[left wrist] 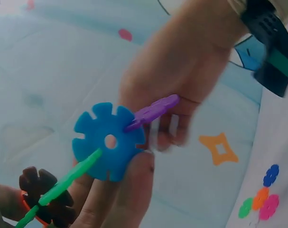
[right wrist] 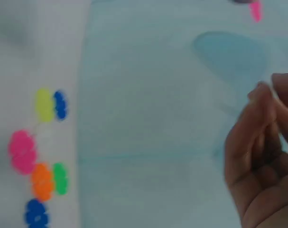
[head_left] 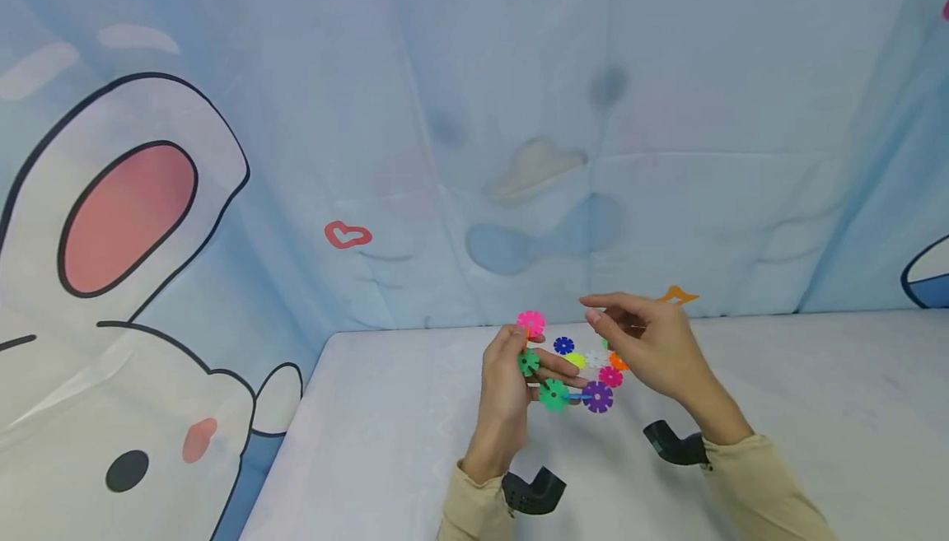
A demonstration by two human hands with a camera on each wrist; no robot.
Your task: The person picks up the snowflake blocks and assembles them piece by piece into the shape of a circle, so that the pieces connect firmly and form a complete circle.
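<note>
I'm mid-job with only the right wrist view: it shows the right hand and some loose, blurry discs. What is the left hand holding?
Observer: The head view shows the left hand holding a chain of linked discs.
Operator: I need a close look at one joint. Which pieces meet?
Observer: In the left wrist view, a purple disc is slotted into a blue disc.
Operator: Is the right hand touching that chain?
Observer: No, the head view shows a gap between them.

The white table (head_left: 400, 450) bears blue, yellow, pink, orange and green discs (head_left: 610, 376), plus what looks like a white one (head_left: 596, 358).
</note>
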